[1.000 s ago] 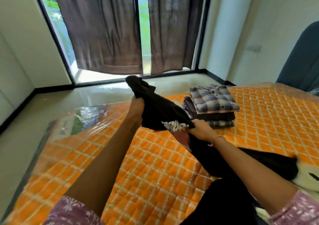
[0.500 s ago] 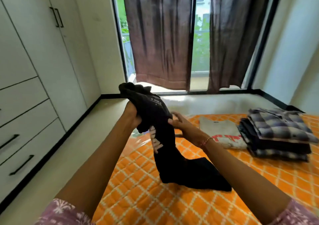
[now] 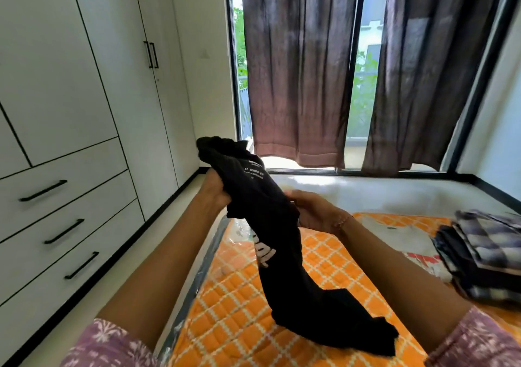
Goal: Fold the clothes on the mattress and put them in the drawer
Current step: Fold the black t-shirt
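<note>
While bunched in the left hand [image 3: 214, 189] grip: black shirt [image 3: 282, 242], right hand [image 3: 313, 211] fingers loosely around it, tail on orange mattress [image 3: 239, 324].

Bright daylight enters between the curtains [image 3: 298, 84], glaring on the floor [image 3: 352, 189]; edges bow, and the shirt stack [image 3: 485, 256] looks slightly blurred.

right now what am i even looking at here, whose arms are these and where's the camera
There is no machine: a person wears a camera on the head, looking forward and down, so the arms are their own. The left hand grips the bunched top of a black garment, and the right hand holds it lower down; its tail trails onto the orange quilted mattress. On the right sits a stack of folded clothes, beside a white shirt lying flat. The white drawers at left are closed.
</note>
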